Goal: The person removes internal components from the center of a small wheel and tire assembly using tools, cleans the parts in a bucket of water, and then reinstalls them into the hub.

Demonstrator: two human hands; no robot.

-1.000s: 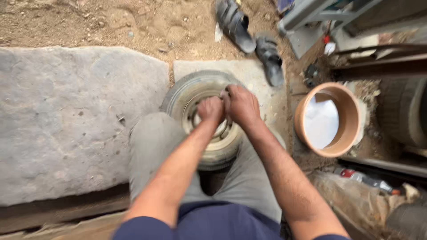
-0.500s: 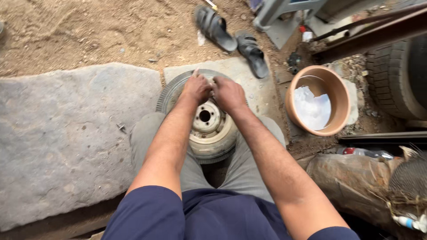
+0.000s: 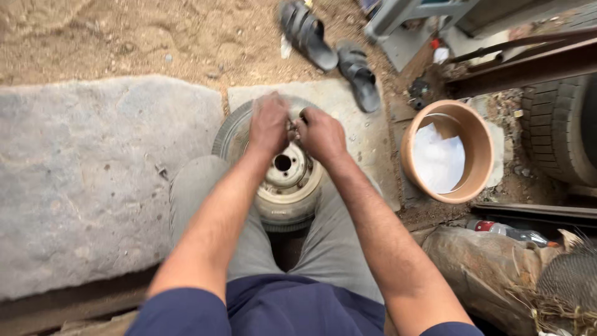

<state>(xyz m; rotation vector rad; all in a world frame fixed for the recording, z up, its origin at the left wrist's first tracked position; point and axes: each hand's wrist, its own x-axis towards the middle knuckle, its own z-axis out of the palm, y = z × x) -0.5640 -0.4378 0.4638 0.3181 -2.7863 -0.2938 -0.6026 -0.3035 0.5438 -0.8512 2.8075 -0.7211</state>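
A grey tyre (image 3: 231,127) is ringing a cream wheel hub (image 3: 287,180); the terracotta basin (image 3: 449,151) is showing white inside, beside dark sandals (image 3: 329,46).

We find open room on the left: the stone slab (image 3: 93,180) lies flat and bare beside the wheel (image 3: 283,186). Ahead, sandy ground (image 3: 143,37) is open up to two sandals (image 3: 329,53). On the right, a clay basin (image 3: 449,151) stands near the wheel, with a large tyre (image 3: 559,130) beyond it. Our knees (image 3: 199,186) flank the wheel closely, blocking access from below. A plastic bottle (image 3: 510,231) and sacking (image 3: 491,274) crowd the lower right.
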